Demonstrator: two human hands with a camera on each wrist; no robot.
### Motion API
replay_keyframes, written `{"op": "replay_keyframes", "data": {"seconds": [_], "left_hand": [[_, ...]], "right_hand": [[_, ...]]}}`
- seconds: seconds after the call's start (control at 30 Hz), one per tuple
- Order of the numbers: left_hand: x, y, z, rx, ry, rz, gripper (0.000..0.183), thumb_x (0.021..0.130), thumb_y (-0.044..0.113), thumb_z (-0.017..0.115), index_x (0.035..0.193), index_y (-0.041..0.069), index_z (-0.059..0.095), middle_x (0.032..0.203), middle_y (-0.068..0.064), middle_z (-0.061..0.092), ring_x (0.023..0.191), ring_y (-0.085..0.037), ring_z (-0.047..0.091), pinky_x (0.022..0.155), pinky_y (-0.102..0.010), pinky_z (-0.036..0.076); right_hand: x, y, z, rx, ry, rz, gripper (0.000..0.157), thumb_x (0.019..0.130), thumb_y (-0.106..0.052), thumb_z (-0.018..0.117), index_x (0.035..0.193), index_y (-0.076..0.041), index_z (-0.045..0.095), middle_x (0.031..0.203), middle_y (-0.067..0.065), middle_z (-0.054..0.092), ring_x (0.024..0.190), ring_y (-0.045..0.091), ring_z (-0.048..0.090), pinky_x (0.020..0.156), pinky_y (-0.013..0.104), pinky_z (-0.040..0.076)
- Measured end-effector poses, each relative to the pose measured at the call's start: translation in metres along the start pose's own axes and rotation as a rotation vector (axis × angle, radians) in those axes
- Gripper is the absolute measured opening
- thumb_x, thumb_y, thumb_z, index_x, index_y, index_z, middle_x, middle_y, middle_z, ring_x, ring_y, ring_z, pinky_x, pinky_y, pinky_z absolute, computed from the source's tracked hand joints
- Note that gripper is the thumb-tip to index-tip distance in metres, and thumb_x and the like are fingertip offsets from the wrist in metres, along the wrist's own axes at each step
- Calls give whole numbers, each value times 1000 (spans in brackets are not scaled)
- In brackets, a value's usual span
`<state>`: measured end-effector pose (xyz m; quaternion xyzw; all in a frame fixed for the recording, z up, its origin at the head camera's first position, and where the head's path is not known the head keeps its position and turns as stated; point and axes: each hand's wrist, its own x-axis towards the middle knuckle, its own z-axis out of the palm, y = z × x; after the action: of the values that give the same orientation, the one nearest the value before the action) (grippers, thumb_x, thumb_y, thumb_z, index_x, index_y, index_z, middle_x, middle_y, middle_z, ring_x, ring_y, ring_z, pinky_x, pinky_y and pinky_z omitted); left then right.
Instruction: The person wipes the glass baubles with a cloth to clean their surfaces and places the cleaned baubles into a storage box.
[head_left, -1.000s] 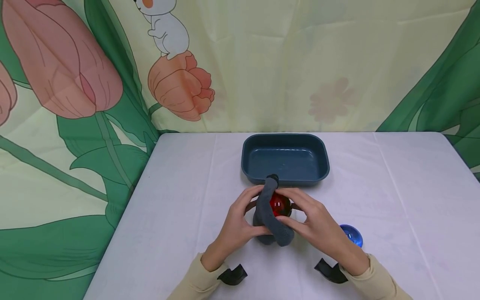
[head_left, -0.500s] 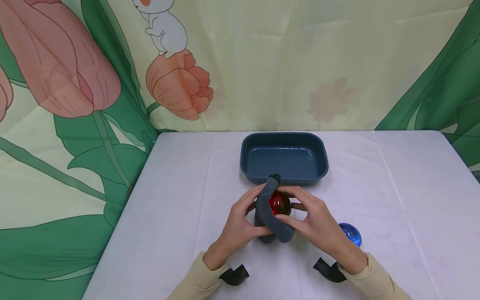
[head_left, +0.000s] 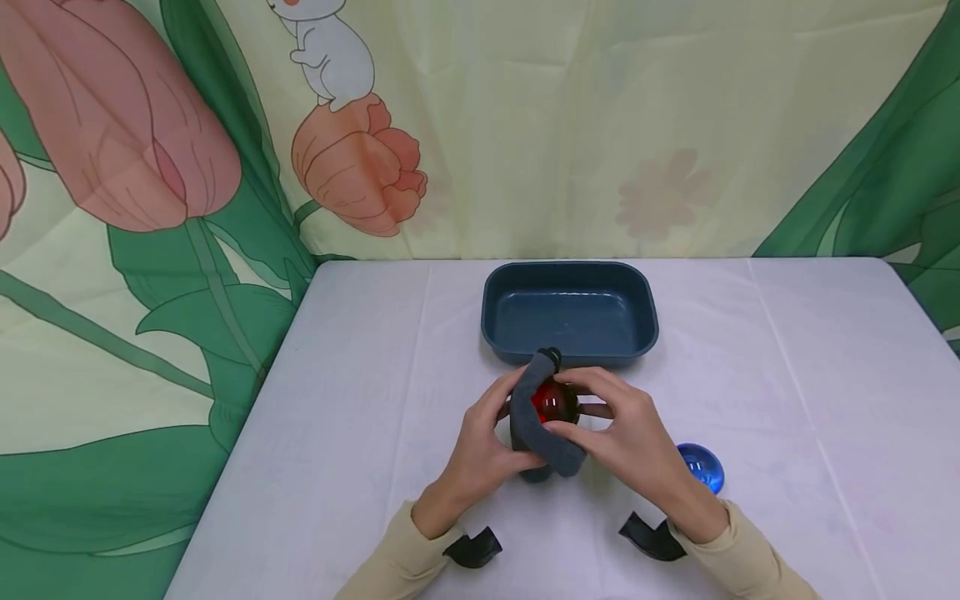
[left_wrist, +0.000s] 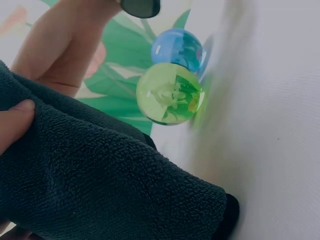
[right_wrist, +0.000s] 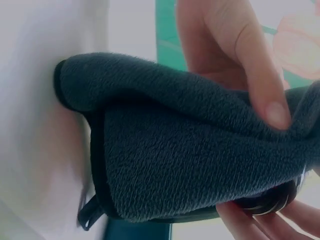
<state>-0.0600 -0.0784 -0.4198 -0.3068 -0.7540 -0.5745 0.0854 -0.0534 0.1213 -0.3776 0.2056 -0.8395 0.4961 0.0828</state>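
The left-hand grip (head_left: 480,437) is closed on a dark grey plush towel (head_left: 534,425), its thumb on the near side. The right-hand grip (head_left: 630,429) pinches a transparent red ball (head_left: 555,402), thumb at the near side, fingers round the far and right sides. The towel lies against the ball's left side and wraps partly round it; how far it reaches underneath is hidden.

The towel hangs in folds, with black binding along its edge and, in the right wrist view, a small black loop (right_wrist: 91,212) at one corner. Its upper end comes up to the near rim of a dark blue rectangular dish (head_left: 570,318) with rounded corners; whether they touch cannot be told.

On the bench (head_left: 360,433), which is covered in white cloth, a transparent blue ball (head_left: 702,468) sits beside the right forearm, partly hidden by it. The left wrist view also shows a transparent green ball (left_wrist: 169,93) on the bench, overlapping the blue one in that view.

Both arms wear beige sleeves (head_left: 397,557), with black pieces (head_left: 472,549) at the wrists. Behind the bench hangs a pale yellow fabric backdrop (head_left: 525,142) printed with tulips, green leaves and a white animal.
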Motion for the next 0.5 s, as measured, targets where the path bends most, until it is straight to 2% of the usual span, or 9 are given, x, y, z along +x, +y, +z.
{"op": "replay_keyframes", "data": {"seconds": [0.3, 0.4, 0.5], "left_hand": [[-1, -1, 3, -9, 37, 13, 87, 69, 1, 88, 145, 6, 45, 137, -13, 57, 122, -24, 58, 95, -38, 56], [-1, -1, 4, -12, 56, 15, 87, 68, 0, 88, 144, 5, 46, 135, -13, 59, 120, -24, 60, 94, -37, 56], [-1, -1, 4, -30, 84, -2, 87, 65, -2, 89, 142, 4, 48, 133, -14, 60, 117, -24, 62, 94, -37, 57]], "right_hand": [[2, -2, -1, 80, -7, 131, 47, 78, -22, 85, 121, -12, 69, 116, 4, 71, 101, 22, 70, 78, 27, 60], [2, -1, -5, 102, -61, 144, 48, 80, -22, 83, 124, -13, 67, 120, 4, 68, 105, 23, 68, 81, 29, 60], [1, 2, -12, 99, -160, 103, 51, 86, -19, 78, 133, -13, 61, 130, 5, 62, 114, 24, 64, 87, 32, 59]]}}
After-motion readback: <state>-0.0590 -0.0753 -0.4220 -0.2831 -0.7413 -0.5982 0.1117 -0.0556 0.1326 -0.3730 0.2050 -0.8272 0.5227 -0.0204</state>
